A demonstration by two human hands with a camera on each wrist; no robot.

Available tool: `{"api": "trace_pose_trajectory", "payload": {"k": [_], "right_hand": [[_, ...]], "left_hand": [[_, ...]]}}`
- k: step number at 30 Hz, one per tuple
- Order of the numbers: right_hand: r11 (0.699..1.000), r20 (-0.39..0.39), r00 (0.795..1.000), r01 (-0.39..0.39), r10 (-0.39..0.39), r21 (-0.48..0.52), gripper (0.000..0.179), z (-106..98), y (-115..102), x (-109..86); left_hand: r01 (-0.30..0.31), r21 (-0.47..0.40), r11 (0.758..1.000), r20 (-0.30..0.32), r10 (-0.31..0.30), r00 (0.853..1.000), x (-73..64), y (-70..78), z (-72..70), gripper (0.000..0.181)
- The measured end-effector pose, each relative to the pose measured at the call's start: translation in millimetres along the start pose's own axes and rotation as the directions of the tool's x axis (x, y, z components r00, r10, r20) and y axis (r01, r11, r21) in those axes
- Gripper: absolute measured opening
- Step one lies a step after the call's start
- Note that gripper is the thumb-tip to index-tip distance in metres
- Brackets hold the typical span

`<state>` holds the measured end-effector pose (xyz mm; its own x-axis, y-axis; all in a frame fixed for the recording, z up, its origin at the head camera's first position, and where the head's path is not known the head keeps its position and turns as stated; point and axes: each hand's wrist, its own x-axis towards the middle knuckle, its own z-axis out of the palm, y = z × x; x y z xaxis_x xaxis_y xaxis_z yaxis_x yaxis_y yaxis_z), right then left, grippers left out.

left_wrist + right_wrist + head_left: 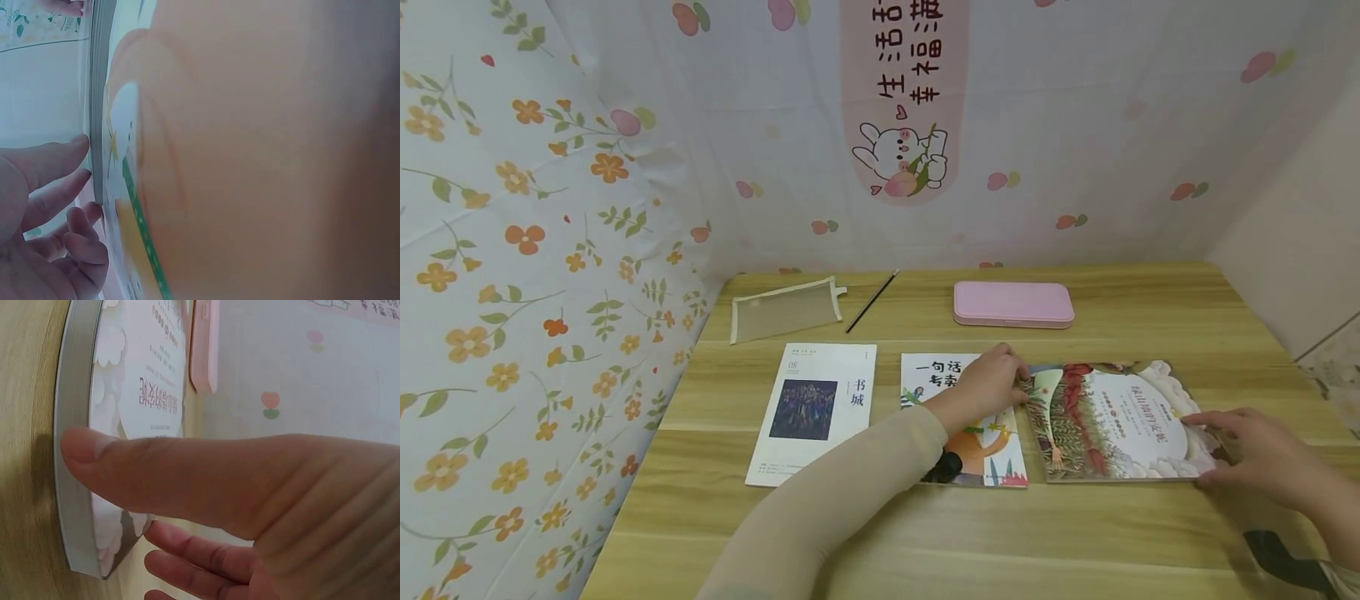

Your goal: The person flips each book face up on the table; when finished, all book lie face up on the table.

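In the head view my left hand [988, 385] reaches over the middle book [1009, 457], which has an orange picture on its cover. Its fingertips are where this book meets the one on the right; the left wrist view shows fingers [59, 203] against a page edge, none curled round it. Which book they touch I cannot tell. My right hand [1262, 458] is at the right end of the right-hand book [1142, 421], with its white oval title area. The right wrist view shows the thumb [84, 445] pressed flat against that book's page edge, with extended fingers [187, 569] beside the corner.
A white book [850, 417] with a dark square picture lies at left. Behind the books are a mesh zip pouch [786, 310], a dark pencil [872, 302] and a pink case [1013, 303]. Patterned cloth [760, 133] hangs behind the wooden table [670, 500].
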<state>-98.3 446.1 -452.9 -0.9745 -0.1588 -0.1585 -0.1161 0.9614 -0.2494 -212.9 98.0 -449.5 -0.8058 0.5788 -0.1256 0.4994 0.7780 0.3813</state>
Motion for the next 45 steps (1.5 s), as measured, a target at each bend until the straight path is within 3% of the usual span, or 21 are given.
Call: {"api": "trace_pose_trajectory", "payload": {"k": [11,16,24,32,39,45], "right_hand": [[0.999,-0.037,0.999,0.033,-0.032,0.011,0.074,-4.8,10.4,6.3],[0.997,-0.021,1.000,0.003,-0.001,0.075,0.069,-6.7,13.5,11.1],[0.992,0.009,0.998,-0.060,0.060,0.112,0.062,-12.1,19.7,13.7],[0.992,-0.046,0.997,-0.055,0.060,0.115,0.053,-13.9,26.9,23.8],[0.995,-0.100,0.995,0.007,0.003,0.101,0.042,-7.4,35.8,31.5],[0.995,-0.167,0.983,0.086,-0.076,0.053,0.036,-4.7,37.7,43.0]], "left_hand": [[-0.004,-0.014,1.000,0.015,0.004,1.000,-8.5,0.3,0.7,0.025],[-0.003,0.000,1.000,0.039,0.003,0.999,-15.7,-1.1,1.9,0.023],[-0.048,0.018,0.999,0.037,0.047,0.998,-24.7,0.9,2.7,0.022],[-0.082,0.030,0.996,0.052,0.081,0.995,-34.5,3.7,4.3,0.024],[-0.110,-0.023,0.994,0.061,0.112,0.992,-39.1,8.5,4.7,0.016],[-0.155,-0.019,0.988,0.088,0.156,0.984,-43.9,14.8,11.1,0.014]]}}
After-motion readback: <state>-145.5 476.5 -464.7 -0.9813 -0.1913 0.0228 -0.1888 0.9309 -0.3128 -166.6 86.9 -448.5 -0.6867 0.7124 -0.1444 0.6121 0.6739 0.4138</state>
